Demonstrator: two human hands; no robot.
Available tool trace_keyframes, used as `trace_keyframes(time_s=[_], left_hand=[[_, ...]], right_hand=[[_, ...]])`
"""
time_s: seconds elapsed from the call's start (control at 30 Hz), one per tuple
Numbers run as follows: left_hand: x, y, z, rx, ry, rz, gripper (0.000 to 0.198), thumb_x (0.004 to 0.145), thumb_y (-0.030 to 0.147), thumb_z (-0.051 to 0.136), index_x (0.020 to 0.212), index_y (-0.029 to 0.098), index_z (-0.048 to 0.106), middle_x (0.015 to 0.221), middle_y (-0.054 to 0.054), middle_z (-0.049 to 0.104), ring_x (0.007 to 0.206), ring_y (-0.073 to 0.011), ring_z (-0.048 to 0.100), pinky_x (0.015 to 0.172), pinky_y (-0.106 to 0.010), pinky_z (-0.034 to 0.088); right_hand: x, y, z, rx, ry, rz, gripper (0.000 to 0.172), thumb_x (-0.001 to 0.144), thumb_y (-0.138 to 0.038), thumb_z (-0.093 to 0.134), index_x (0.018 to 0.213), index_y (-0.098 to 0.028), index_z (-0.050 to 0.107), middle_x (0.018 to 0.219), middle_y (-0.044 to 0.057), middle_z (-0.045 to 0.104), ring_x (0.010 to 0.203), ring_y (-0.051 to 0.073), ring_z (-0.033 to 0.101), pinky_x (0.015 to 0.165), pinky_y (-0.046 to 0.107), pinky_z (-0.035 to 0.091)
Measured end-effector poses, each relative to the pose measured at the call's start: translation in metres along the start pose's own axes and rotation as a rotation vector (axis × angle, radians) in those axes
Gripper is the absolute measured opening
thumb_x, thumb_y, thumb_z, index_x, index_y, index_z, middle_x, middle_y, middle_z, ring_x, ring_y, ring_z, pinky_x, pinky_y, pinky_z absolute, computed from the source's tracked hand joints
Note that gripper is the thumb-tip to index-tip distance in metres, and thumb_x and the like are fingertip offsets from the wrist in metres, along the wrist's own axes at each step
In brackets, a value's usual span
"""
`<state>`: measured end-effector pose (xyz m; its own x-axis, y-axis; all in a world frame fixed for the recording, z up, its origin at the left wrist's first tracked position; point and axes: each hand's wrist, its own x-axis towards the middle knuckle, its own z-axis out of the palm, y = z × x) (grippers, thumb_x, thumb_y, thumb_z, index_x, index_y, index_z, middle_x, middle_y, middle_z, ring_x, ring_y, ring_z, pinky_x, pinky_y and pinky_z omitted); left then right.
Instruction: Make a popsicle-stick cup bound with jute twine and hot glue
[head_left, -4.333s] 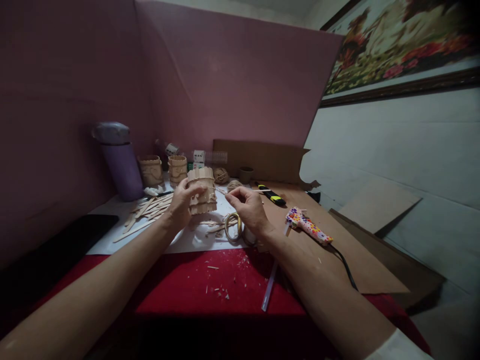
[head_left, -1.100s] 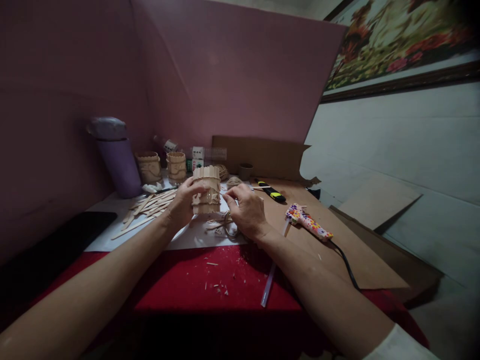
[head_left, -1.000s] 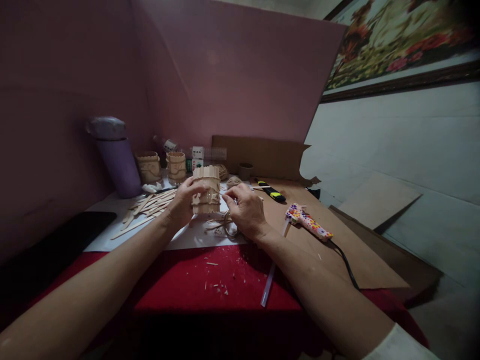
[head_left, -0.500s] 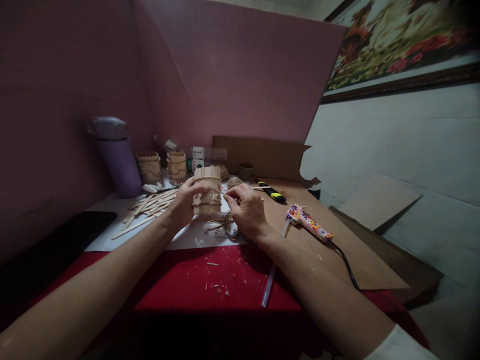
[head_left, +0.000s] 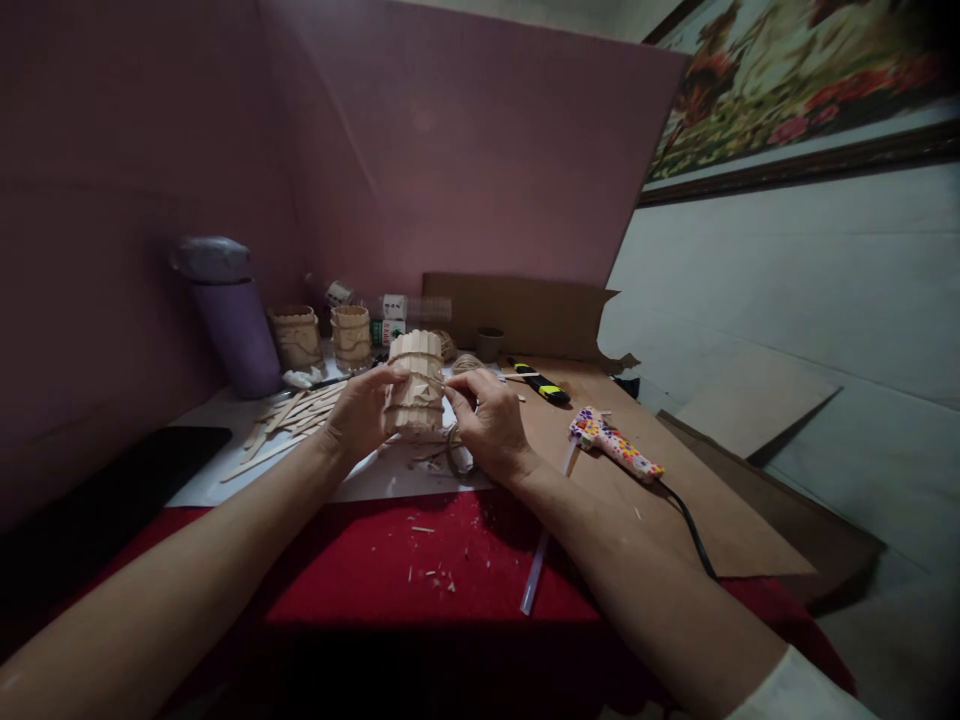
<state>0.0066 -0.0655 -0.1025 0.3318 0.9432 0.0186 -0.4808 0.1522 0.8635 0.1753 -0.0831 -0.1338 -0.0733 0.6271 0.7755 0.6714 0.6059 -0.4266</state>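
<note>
One view only: head-worn camera looked forward and down, close over the red table [head_left: 360,560], facing the pink wall [head_left: 465,170]; left hand [head_left: 358,418] and right hand [head_left: 489,428] sat mid-frame.

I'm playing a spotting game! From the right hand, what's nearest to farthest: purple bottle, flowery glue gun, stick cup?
1. stick cup, just left of the right hand, at its fingertips.
2. flowery glue gun, on the cardboard to its right.
3. purple bottle, far off on the left.
</note>
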Motion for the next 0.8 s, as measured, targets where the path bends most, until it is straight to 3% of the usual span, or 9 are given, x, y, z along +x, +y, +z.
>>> trace_keyframes(time_s=[0.17, 0.4, 0.8], left_hand=[[0.003, 0.001, -0.007, -0.031, -0.047, -0.024, 0.039, 0.071, 0.022, 0.058, 0.108, 0.013, 0.066, 0.078, -0.011, 0.074, 0.067, -0.0255, 0.070, 0.055, -0.034, 0.058], [0.003, 0.002, -0.012, -0.042, -0.113, -0.034, 0.046, 0.072, 0.029, 0.059, 0.114, 0.010, 0.066, 0.085, -0.014, 0.075, 0.079, -0.0308, 0.073, 0.065, -0.041, 0.061], [0.001, 0.002, -0.012, -0.076, -0.137, -0.024, 0.051, 0.073, 0.025, 0.057, 0.122, 0.012, 0.063, 0.086, -0.012, 0.076, 0.081, -0.0295, 0.074, 0.068, -0.041, 0.062]], right_hand=[[0.000, -0.002, 0.000, 0.058, 0.020, -0.017, 0.011, 0.094, -0.020, 0.057, 0.088, -0.021, 0.067, 0.092, 0.005, 0.072, 0.089, 0.019, 0.065, 0.081, 0.030, 0.048], [-0.002, -0.007, -0.003, 0.109, 0.030, -0.040, 0.011, 0.094, -0.018, 0.056, 0.087, -0.021, 0.065, 0.093, 0.005, 0.072, 0.089, 0.019, 0.066, 0.082, 0.029, 0.049], [-0.004, -0.008, -0.003, 0.117, 0.036, -0.062, 0.012, 0.094, -0.020, 0.055, 0.089, -0.021, 0.066, 0.092, 0.005, 0.073, 0.087, 0.018, 0.066, 0.080, 0.029, 0.049]])
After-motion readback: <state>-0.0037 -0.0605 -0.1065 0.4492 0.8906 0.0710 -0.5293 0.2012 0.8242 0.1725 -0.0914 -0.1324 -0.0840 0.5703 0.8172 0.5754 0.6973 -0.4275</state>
